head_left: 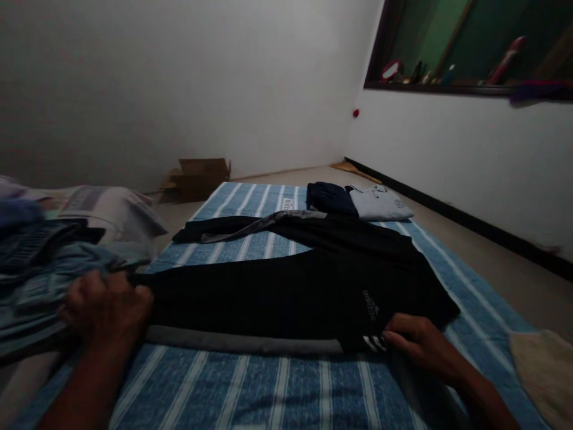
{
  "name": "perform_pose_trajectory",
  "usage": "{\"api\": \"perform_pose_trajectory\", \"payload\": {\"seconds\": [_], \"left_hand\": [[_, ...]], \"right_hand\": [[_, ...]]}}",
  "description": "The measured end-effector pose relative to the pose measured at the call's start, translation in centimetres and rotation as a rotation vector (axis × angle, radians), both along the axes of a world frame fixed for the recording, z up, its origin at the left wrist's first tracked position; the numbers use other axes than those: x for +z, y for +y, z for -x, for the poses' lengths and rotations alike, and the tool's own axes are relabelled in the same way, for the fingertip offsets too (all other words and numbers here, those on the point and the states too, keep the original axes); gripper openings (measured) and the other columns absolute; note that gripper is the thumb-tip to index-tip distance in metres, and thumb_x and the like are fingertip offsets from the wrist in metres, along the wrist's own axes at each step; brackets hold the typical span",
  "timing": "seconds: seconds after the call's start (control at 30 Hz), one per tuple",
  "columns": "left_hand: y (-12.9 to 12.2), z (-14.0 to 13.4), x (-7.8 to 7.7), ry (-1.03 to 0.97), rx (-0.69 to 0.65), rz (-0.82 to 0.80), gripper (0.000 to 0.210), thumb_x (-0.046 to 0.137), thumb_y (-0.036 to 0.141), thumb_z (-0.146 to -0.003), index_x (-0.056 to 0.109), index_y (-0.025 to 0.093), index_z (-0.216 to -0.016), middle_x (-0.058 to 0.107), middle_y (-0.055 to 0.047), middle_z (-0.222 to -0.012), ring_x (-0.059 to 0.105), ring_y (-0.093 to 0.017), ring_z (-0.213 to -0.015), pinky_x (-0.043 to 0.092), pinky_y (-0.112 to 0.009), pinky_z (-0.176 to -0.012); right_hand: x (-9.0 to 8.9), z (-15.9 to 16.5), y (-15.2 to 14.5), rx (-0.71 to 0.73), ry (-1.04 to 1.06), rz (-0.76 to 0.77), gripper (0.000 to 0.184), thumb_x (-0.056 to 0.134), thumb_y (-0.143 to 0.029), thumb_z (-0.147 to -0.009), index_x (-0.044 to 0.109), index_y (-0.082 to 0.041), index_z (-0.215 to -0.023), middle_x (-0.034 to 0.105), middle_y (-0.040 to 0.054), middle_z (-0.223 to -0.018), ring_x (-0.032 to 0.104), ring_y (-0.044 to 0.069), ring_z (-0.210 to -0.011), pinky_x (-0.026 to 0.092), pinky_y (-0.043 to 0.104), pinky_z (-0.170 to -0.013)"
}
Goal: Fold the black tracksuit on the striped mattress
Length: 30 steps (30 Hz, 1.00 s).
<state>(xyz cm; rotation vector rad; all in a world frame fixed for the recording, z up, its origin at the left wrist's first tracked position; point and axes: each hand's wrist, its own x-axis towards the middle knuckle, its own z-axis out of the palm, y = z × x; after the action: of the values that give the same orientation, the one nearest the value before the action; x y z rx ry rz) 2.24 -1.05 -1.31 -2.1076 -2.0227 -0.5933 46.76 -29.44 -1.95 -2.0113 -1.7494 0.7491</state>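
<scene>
Black track pants (268, 286) with grey side stripes lie spread across a blue striped bedsheet (264, 382), legs toward the left and waist toward the right. My left hand (105, 301) is closed on the hem end of the nearer leg, slightly blurred. My right hand (414, 337) pinches the near edge of the pants by the white stripes, close to the adidas logo. The farther leg bends in a loose curve, its grey stripe showing on top.
Left of the bed sits a heap of clothes (58, 263), with jeans in it. Folded dark blue (331, 199) and light grey (380, 203) garments lie at the far end. A cardboard box (199, 179) stands by the wall; beige cloth (544, 370) is at right.
</scene>
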Motion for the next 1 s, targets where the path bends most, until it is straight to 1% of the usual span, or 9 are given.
{"api": "perform_pose_trajectory", "payload": {"seconds": [0.1, 0.2, 0.3, 0.37, 0.47, 0.57, 0.7, 0.9, 1.0], "left_hand": [[0.7, -2.7, -0.6, 0.137, -0.098, -0.109, 0.042, 0.031, 0.036, -0.085, 0.055, 0.007, -0.103, 0.044, -0.022, -0.131, 0.034, -0.033, -0.128, 0.030, -0.048, -0.103], [0.7, -5.6, -1.5, 0.240, -0.301, 0.007, 0.041, 0.034, 0.037, -0.084, 0.057, 0.009, -0.105, 0.047, -0.020, -0.132, 0.037, -0.027, -0.128, 0.034, -0.041, -0.101], [-0.2, -7.3, -2.4, 0.333, -0.387, 0.200, 0.047, 0.037, 0.036, -0.085, 0.054, 0.007, -0.118, 0.044, -0.020, -0.137, 0.034, -0.029, -0.130, 0.035, -0.043, -0.099], [-0.7, -7.7, -2.6, 0.410, -0.381, 0.300, 0.046, 0.038, 0.030, -0.086, 0.053, 0.011, -0.125, 0.040, -0.018, -0.142, 0.031, -0.030, -0.133, 0.031, -0.048, -0.101], [-1.2, -7.7, -2.4, 0.542, -0.392, 0.409, 0.044, 0.041, 0.022, -0.083, 0.056, 0.025, -0.124, 0.035, -0.011, -0.147, 0.025, -0.033, -0.136, 0.022, -0.056, -0.103], [-1.5, -8.0, -2.4, 0.491, -0.353, 0.410, 0.046, 0.039, 0.028, -0.086, 0.052, 0.023, -0.129, 0.033, -0.014, -0.147, 0.024, -0.033, -0.137, 0.024, -0.058, -0.101], [-2.5, -8.9, -3.2, 0.370, -0.354, 0.353, 0.056, 0.030, 0.040, -0.089, 0.040, 0.014, -0.138, 0.025, -0.017, -0.150, 0.021, -0.031, -0.138, 0.025, -0.055, -0.103], [-3.6, -8.9, -4.2, 0.350, -0.367, 0.368, 0.061, 0.034, 0.049, -0.087, 0.037, 0.021, -0.140, 0.023, -0.011, -0.152, 0.018, -0.031, -0.139, 0.018, -0.058, -0.105], [-3.9, -8.8, -4.1, 0.339, -0.372, 0.363, 0.061, 0.035, 0.050, -0.087, 0.036, 0.021, -0.141, 0.023, -0.010, -0.152, 0.017, -0.029, -0.140, 0.015, -0.057, -0.106]], "right_hand": [[-0.5, -0.2, 0.7, -0.139, -0.017, -0.136, 0.028, 0.043, -0.036, -0.088, 0.066, -0.020, -0.083, 0.066, 0.0041, -0.083, 0.060, 0.017, -0.077, 0.045, 0.028, -0.070], [-1.7, -1.2, 1.0, -0.333, -0.142, -0.286, 0.029, 0.043, -0.037, -0.089, 0.066, -0.019, -0.088, 0.066, 0.0059, -0.088, 0.061, 0.018, -0.081, 0.047, 0.031, -0.074], [-3.3, -2.6, 0.5, -0.424, -0.358, -0.346, 0.029, 0.043, -0.037, -0.089, 0.064, -0.018, -0.092, 0.065, 0.0081, -0.092, 0.060, 0.021, -0.088, 0.047, 0.035, -0.079], [-4.6, -3.5, -0.1, -0.439, -0.492, -0.352, 0.029, 0.045, -0.038, -0.087, 0.063, -0.017, -0.099, 0.063, 0.0107, -0.102, 0.057, 0.024, -0.097, 0.046, 0.039, -0.083], [-6.4, -4.1, -1.0, -0.461, -0.601, -0.338, 0.036, 0.048, -0.040, -0.086, 0.059, -0.015, -0.111, 0.058, 0.0145, -0.116, 0.053, 0.027, -0.108, 0.044, 0.043, -0.089], [-7.4, -4.2, -1.4, -0.482, -0.643, -0.329, 0.040, 0.045, -0.042, -0.087, 0.057, -0.014, -0.114, 0.054, 0.0164, -0.121, 0.049, 0.028, -0.114, 0.043, 0.044, -0.092], [-7.7, -4.3, -1.3, -0.475, -0.670, -0.305, 0.044, 0.043, -0.044, -0.087, 0.057, -0.011, -0.113, 0.054, 0.0185, -0.121, 0.048, 0.029, -0.115, 0.043, 0.045, -0.094], [-7.7, -5.1, -1.8, -0.465, -0.625, -0.260, 0.046, 0.042, -0.047, -0.085, 0.059, -0.013, -0.110, 0.057, 0.0168, -0.118, 0.051, 0.029, -0.113, 0.043, 0.046, -0.095], [-6.8, -5.5, -1.6, -0.503, -0.553, -0.293, 0.045, 0.040, -0.049, -0.084, 0.061, -0.015, -0.104, 0.061, 0.0144, -0.112, 0.056, 0.028, -0.105, 0.045, 0.044, -0.091]]}}
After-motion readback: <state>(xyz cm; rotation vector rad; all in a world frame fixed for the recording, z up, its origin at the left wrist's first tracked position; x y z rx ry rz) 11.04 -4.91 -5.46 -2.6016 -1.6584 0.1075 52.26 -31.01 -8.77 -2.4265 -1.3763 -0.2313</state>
